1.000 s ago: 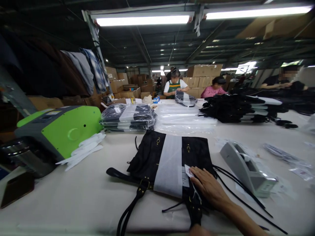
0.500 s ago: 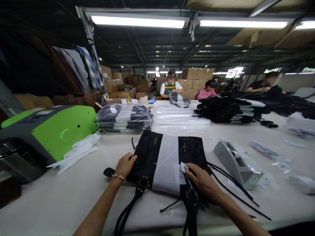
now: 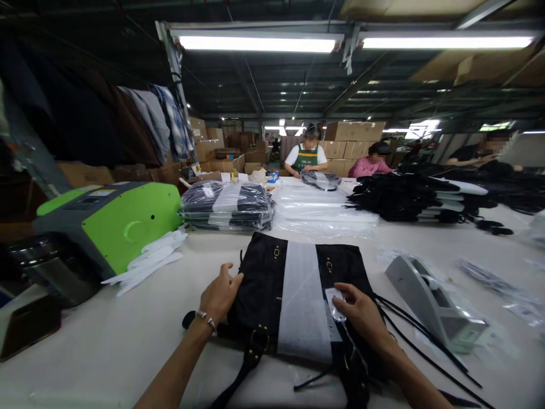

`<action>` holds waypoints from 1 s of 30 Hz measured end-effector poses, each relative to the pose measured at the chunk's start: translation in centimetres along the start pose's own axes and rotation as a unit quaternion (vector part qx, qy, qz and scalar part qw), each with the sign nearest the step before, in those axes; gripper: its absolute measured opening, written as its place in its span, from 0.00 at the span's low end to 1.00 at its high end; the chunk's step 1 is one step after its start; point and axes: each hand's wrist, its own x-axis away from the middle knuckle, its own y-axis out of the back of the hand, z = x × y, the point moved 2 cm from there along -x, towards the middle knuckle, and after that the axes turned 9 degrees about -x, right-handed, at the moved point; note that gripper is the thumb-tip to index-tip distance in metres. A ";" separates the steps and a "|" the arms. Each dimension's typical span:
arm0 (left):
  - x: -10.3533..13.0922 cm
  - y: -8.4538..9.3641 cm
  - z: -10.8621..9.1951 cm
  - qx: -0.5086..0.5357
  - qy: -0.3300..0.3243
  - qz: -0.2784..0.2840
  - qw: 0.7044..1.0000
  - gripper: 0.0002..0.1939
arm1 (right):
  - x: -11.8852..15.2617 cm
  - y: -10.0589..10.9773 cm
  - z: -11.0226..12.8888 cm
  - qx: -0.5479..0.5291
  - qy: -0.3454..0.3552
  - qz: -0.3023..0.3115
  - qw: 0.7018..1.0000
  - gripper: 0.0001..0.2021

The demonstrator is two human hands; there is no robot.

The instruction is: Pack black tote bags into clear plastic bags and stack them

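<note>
A black handbag [image 3: 264,278] lies flat on the table in front of me, with a wide strip of white wrapping [image 3: 303,301] around its middle. Small gold buckles show on both sides of it, and its straps trail toward me. At the bag's left edge is my left hand [image 3: 220,294], its thumb and index finger apart and holding nothing. My right hand [image 3: 361,312] rests over the right half of the bag. Between its thumb and fingers is a white tag [image 3: 334,304], with a thin cord running down from it.
A grey tape dispenser [image 3: 434,304] stands at the right. Behind the bag are clear plastic sleeves [image 3: 319,210] and a stack of wrapped bags [image 3: 227,204]. Leftward sit a green machine [image 3: 136,221], white gloves [image 3: 149,258] and a flask [image 3: 55,267]. Co-workers sit across the table.
The right hand has lifted the white tag slightly, so more of it shows. My left thumb and index finger have spread at the bag's edge. The whole view has shifted a little.
</note>
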 end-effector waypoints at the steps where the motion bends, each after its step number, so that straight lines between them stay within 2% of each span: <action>1: -0.4 0.0 -0.5 -0.020 0.002 0.004 1.000 0.24 | 0.1 0.0 0.0 -0.047 -0.013 -0.003 0.999 0.27; 3: -1.2 -0.8 -1.3 -0.052 0.002 0.023 0.998 0.21 | 0.6 -0.1 0.1 -0.100 -0.041 0.006 0.994 0.27; 4: -1.4 -1.4 -1.5 -0.060 0.003 0.032 0.998 0.19 | 0.9 -0.2 0.0 -0.089 -0.048 0.010 0.995 0.26; 6: -1.7 -2.4 -1.5 -0.069 -0.002 0.044 0.997 0.15 | 1.8 -0.5 -0.1 -0.002 -0.032 0.007 0.999 0.22; 8: -2.2 -2.7 -1.2 -0.078 -0.018 0.042 0.996 0.13 | 2.6 -0.9 -0.1 0.113 0.004 -0.006 0.994 0.17; 10: -3.2 -2.0 -1.0 -0.082 -0.042 0.022 0.995 0.15 | 3.1 -1.3 -0.1 0.194 0.021 -0.018 0.981 0.15; 12: -5.0 -0.8 -1.5 -0.078 -0.063 -0.012 0.995 0.18 | 3.3 -1.3 0.1 0.232 0.021 -0.023 0.972 0.14; 14: -7.5 0.1 -2.6 -0.066 -0.069 -0.043 0.994 0.19 | 3.2 -1.0 0.4 0.234 0.024 -0.022 0.972 0.15; 16: -10.5 0.1 -4.2 -0.050 -0.064 -0.054 0.995 0.19 | 2.9 -0.7 0.8 0.227 0.040 -0.025 0.973 0.15; 20: -15.6 -2.5 -6.3 -0.015 -0.030 -0.022 0.999 0.20 | 3.0 -1.7 0.9 0.245 0.118 -0.009 0.962 0.13; 22: -17.2 -4.0 -6.2 -0.003 -0.011 0.009 1.000 0.20 | 3.4 -3.0 0.7 0.261 0.170 0.006 0.950 0.12; 24: -18.2 -5.0 -5.6 0.003 -0.002 0.034 0.999 0.20 | 3.7 -3.9 0.6 0.265 0.185 0.012 0.946 0.12; 27: -19.1 -5.3 -4.4 -0.001 0.011 0.029 1.000 0.24 | 2.8 -3.2 1.1 0.197 0.097 0.064 0.973 0.11; 29: -19.6 -5.1 -3.9 0.002 0.004 -0.001 1.000 0.28 | 0.7 -0.8 1.5 0.116 0.031 0.066 0.991 0.13; 30: -19.9 -5.0 -3.8 0.007 -0.010 -0.017 1.000 0.28 | -0.8 0.8 1.7 0.083 0.016 0.033 0.996 0.14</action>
